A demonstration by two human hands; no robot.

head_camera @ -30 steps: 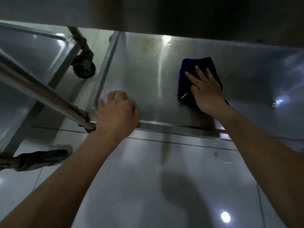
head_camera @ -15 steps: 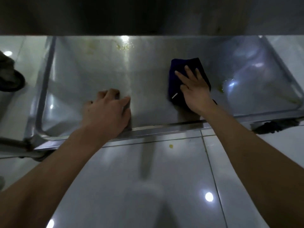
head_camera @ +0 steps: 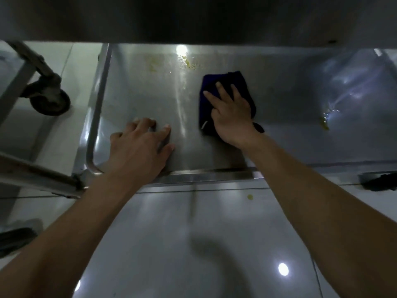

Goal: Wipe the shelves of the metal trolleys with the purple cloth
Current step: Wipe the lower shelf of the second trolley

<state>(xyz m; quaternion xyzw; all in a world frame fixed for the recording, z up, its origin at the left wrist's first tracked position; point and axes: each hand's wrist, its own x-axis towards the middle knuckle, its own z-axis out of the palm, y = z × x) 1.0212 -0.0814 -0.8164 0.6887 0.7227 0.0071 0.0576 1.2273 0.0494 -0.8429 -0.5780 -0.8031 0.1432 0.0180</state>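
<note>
Pressing purple cloth (head_camera: 223, 81) flat, right hand (head_camera: 231, 117); no legible writing.

Both forearms bare; left hand (head_camera: 137, 149) and right hand (head_camera: 231, 114) seemingly ungloved, ringless.

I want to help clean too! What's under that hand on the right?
The purple cloth lies flat under the right hand, on the metal shelf. Any dirt beneath the cloth is hidden.

Both bare forearms extended forward and down from bottom corners. Left hand (head_camera: 139, 147) laid palm down, fingers (head_camera: 148, 123) slightly curled, thumb spread to side. Right hand (head_camera: 233, 117) pressed flat, palm down, fingers (head_camera: 221, 89) splayed and straight, wrist slightly bent.
</note>
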